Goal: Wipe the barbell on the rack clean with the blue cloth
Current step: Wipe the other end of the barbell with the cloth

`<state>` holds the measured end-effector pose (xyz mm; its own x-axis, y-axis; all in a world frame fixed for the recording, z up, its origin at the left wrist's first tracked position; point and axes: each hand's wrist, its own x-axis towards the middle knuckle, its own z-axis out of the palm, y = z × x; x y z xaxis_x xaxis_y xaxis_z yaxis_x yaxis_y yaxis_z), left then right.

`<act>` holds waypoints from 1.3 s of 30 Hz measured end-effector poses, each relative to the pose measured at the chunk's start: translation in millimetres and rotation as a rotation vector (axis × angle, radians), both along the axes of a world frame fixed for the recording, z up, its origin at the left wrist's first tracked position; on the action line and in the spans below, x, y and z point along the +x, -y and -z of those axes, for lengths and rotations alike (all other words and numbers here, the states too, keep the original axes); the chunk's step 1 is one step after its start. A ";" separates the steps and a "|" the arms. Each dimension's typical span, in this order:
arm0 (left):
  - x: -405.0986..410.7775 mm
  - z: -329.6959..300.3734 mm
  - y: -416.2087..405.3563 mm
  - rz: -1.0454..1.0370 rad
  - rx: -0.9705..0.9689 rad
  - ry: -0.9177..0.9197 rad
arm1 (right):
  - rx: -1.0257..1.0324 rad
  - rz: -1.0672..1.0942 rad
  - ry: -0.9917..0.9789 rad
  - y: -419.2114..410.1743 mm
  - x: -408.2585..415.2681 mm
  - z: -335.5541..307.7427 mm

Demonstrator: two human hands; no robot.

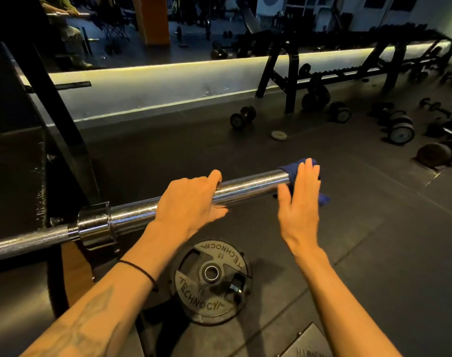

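Left hand point(191, 199) seemingly curled, right hand point(300, 199) flat, fingers straight.

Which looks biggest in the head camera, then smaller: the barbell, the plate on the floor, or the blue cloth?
1. Barbell, stretching across over half the picture.
2. Plate, the round disc under the arms.
3. Blue cloth, mostly hidden under the right hand, so its full size is unsure.
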<state>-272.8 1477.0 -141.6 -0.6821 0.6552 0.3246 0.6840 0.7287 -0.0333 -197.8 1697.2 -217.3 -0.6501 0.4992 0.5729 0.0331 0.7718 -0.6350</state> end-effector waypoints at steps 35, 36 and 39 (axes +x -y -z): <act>-0.8 -2.4 0.6 0.065 0.106 0.111 | -0.101 0.090 0.023 31.0 6.6 3.7; -2.0 -2.3 0.3 0.071 0.116 0.111 | -0.096 0.066 0.016 45.9 11.5 10.0; -8.7 -2.0 1.5 0.068 0.120 0.127 | 0.099 -0.101 0.064 63.4 27.8 29.4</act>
<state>-281.6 1475.6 -139.6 -0.6780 0.6629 0.3176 0.7251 0.6740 0.1412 -170.0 1633.8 -246.7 -0.7306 0.3726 0.5722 -0.0098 0.8321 -0.5545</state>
